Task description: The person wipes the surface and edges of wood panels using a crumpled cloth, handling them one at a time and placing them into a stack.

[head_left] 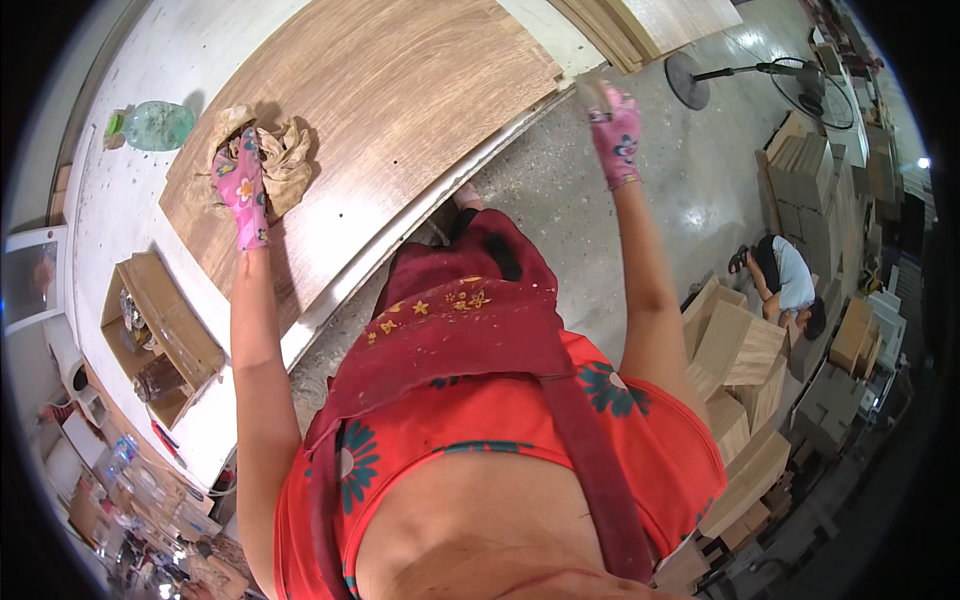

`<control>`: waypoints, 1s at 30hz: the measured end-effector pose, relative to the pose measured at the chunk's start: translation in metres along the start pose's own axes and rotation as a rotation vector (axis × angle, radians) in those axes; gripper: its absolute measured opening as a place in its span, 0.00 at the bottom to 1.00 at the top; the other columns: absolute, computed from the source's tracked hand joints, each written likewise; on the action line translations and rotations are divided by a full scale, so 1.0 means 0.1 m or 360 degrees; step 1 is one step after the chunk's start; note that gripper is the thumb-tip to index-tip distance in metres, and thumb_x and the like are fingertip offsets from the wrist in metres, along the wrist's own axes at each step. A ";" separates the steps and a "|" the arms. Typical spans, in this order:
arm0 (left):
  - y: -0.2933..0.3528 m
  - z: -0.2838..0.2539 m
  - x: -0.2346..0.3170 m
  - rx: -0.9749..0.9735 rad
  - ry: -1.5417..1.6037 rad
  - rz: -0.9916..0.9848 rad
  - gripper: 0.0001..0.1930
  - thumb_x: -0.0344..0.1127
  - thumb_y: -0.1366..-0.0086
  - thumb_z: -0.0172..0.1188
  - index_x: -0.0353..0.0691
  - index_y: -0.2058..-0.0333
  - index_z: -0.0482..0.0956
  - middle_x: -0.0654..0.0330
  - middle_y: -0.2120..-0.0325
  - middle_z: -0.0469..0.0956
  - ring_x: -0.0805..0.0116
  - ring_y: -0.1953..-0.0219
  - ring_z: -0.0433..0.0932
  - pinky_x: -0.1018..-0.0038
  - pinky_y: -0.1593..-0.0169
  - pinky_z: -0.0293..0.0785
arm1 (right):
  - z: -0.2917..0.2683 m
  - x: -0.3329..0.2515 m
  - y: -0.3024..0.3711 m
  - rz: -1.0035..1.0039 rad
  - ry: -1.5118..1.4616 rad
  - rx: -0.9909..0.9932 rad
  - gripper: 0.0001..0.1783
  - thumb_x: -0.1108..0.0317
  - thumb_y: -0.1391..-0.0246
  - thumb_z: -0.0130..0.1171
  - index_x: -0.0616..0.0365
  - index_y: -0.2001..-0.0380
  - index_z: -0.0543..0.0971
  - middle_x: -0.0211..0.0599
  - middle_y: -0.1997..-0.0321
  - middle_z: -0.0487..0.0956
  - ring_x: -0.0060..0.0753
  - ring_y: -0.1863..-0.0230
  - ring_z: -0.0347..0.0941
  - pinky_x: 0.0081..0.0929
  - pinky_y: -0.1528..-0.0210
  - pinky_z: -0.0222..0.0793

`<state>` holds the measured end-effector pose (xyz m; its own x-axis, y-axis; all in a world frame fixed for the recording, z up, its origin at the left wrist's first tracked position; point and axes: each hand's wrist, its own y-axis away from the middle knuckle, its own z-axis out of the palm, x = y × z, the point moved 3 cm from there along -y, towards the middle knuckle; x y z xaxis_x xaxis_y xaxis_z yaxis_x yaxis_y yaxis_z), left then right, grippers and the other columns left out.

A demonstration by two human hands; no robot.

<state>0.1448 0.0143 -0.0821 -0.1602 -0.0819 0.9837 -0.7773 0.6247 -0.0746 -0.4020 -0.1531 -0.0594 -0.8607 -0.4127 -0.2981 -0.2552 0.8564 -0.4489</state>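
Note:
My left hand (240, 185), in a pink flowered glove, is closed on a crumpled beige cloth (288, 165). The cloth lies on a large wood-grain panel (400, 90) with a curved far edge and small dark holes. Off to the right, my right hand (615, 125), gloved alike, is raised beyond the panel's near edge, close to its right corner. Its fingers look curled around something small and greyish, too blurred to name. A greenish clear plastic bottle (160, 126) with a green cap lies left of the cloth.
Under the panel is a white worktable (215, 430). On it stand a cardboard box (190, 350) of small packets and red-handled pliers (166, 440). Stacked boards (610, 30) lie at the far right, a black fan (810, 90) beyond. Another person (790, 280) crouches near wooden pieces (735, 345).

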 end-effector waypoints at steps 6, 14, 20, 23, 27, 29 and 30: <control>0.32 0.33 0.70 0.0206 -0.0534 -0.0036 0.12 0.34 0.39 0.62 0.32 0.62 0.77 0.62 0.71 0.79 0.76 0.72 0.75 0.81 0.66 0.72 | -0.13 -0.49 0.09 -0.0281 -0.0546 -0.0091 0.31 0.76 0.61 0.63 0.50 0.47 0.75 0.42 0.50 0.74 0.50 0.48 0.68 0.39 0.45 0.65; 0.07 -0.13 -0.38 0.0233 0.0308 -0.0042 0.06 0.32 0.38 0.63 0.35 0.68 0.80 0.64 0.76 0.80 0.78 0.77 0.77 0.82 0.75 0.73 | 0.12 -1.84 0.91 0.0176 -0.1458 -0.1085 0.28 0.53 0.50 0.62 0.56 0.48 0.71 0.40 0.47 0.72 0.38 0.49 0.70 0.36 0.51 0.74; 0.09 -0.14 -0.10 -0.0154 -0.0227 -0.0085 0.11 0.35 0.38 0.63 0.34 0.62 0.77 0.65 0.80 0.77 0.76 0.80 0.74 0.80 0.77 0.70 | 0.16 -2.07 0.99 -0.0866 -0.0810 -0.0896 0.32 0.57 0.56 0.66 0.57 0.48 0.71 0.40 0.47 0.71 0.38 0.49 0.69 0.36 0.48 0.67; 0.28 -0.78 0.24 -0.0065 -0.0005 0.0205 0.17 0.23 0.39 0.59 0.34 0.50 0.72 0.61 0.70 0.78 0.76 0.72 0.76 0.84 0.71 0.73 | -0.12 -2.11 0.71 -0.1379 -0.0415 -0.0529 0.21 0.64 0.57 0.63 0.44 0.56 0.78 0.35 0.47 0.73 0.43 0.45 0.66 0.41 0.50 0.65; 0.33 -0.88 0.21 0.0015 -0.0516 0.0475 0.16 0.35 0.40 0.61 0.37 0.54 0.74 0.55 0.62 0.77 0.65 0.65 0.77 0.75 0.62 0.74 | -0.07 -2.37 0.78 -0.1501 -0.0459 -0.0743 0.26 0.63 0.61 0.64 0.41 0.52 0.78 0.35 0.47 0.71 0.45 0.44 0.64 0.44 0.48 0.64; 0.31 -0.89 0.01 0.0115 -0.0896 0.0200 0.17 0.43 0.40 0.60 0.39 0.56 0.75 0.52 0.59 0.76 0.60 0.61 0.76 0.69 0.57 0.72 | 0.05 -2.77 0.95 -0.1530 -0.0655 -0.0604 0.20 0.64 0.59 0.62 0.45 0.58 0.79 0.35 0.50 0.73 0.42 0.49 0.68 0.41 0.54 0.69; 0.32 -0.84 0.08 0.0132 -0.0823 0.0430 0.16 0.42 0.40 0.60 0.38 0.57 0.76 0.53 0.61 0.77 0.59 0.61 0.77 0.69 0.57 0.72 | 0.01 -3.02 1.06 -0.1724 -0.0581 -0.0529 0.19 0.65 0.57 0.60 0.46 0.56 0.78 0.34 0.51 0.73 0.40 0.49 0.69 0.42 0.52 0.69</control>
<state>0.1694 0.0989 -0.0629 -0.6188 -0.3093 0.7221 -0.7093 0.6151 -0.3444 -0.1687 0.0616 -0.0183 0.0358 -0.9889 -0.1445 -0.9203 0.0237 -0.3904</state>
